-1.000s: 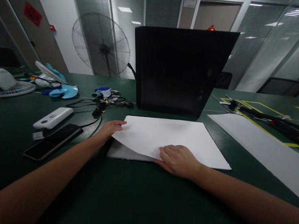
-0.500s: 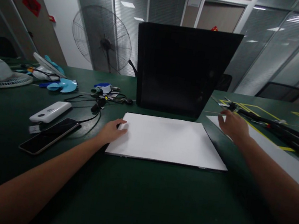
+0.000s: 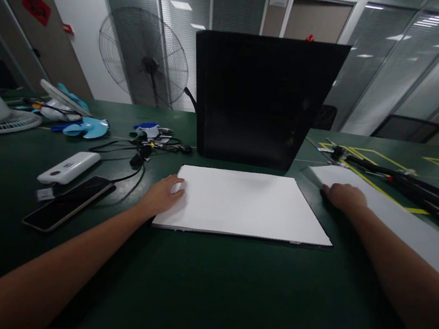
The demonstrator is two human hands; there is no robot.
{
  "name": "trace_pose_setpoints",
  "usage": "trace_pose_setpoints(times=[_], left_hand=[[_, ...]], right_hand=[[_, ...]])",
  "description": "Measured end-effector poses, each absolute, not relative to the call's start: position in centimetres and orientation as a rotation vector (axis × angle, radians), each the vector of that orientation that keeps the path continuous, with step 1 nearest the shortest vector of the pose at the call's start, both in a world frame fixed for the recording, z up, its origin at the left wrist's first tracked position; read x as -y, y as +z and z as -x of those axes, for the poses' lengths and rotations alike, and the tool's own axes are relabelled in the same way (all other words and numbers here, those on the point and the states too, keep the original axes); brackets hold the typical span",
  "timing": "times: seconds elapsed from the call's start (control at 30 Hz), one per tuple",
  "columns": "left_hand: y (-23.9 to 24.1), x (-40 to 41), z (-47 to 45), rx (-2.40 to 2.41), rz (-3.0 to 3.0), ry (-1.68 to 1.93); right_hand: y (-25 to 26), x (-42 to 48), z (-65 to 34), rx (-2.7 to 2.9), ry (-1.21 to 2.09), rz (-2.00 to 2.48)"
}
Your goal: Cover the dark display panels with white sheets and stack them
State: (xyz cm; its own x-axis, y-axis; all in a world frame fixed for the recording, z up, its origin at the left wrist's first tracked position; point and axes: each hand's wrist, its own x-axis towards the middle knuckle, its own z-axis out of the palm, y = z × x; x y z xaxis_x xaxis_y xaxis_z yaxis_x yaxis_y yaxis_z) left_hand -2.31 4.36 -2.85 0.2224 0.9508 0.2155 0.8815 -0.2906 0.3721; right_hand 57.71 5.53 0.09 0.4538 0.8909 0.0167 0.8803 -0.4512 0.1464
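A flat stack of white paper (image 3: 244,202) lies in front of me on the dark green table (image 3: 198,290). My left hand (image 3: 162,194) rests on the stack's left edge, fingers loosely bent on the sheet. My right hand (image 3: 342,196) lies knuckles up at the near left corner of a second long white sheet (image 3: 398,225) to the right, fingers curled down onto it. Whether it pinches the sheet is hidden.
A black upright panel (image 3: 258,95) stands right behind the stack. To the left lie a black phone (image 3: 66,209), a white power bank (image 3: 69,167), tangled cables (image 3: 146,149) and fan parts (image 3: 82,127). A black tripod (image 3: 410,182) lies far right; a standing fan (image 3: 144,59) is behind.
My right hand let go of the lifted top sheet, which now lies flat, swung right and came down on the corner of the long sheet. My left hand stayed put.
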Motion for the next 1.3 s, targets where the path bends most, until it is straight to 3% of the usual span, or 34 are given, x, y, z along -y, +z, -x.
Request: trace_pose_setpoints(times=[0.17,0.37,0.53,0.67,0.8,1.3], left_hand=[[-2.7,-4.1,2.4,-1.736,-2.337,0.633],[-2.6,-3.9,2.4,-1.709,-2.277,0.687],[-2.8,-4.3,2.4,-1.694,-2.207,0.735],[-2.5,-4.3,2.4,-1.677,-2.153,0.762],[-1.8,-4.3,2.6,-1.711,-2.078,0.783],[-2.3,-4.2,2.4,-1.751,-2.135,0.709]], right_hand=[[2.1,-4.8,-55.1,-1.553,0.329,-2.668],[9.0,-2.5,-51.3,-1.542,0.716,-2.829],[11.5,0.4,-43.0,-2.061,1.005,-2.604],[7.0,3.0,-35.2,-2.708,0.824,-1.957],[1.0,4.5,-30.6,-3.012,0.539,-1.403],[-1.3,5.5,-30.5,-3.352,0.287,-0.886]])
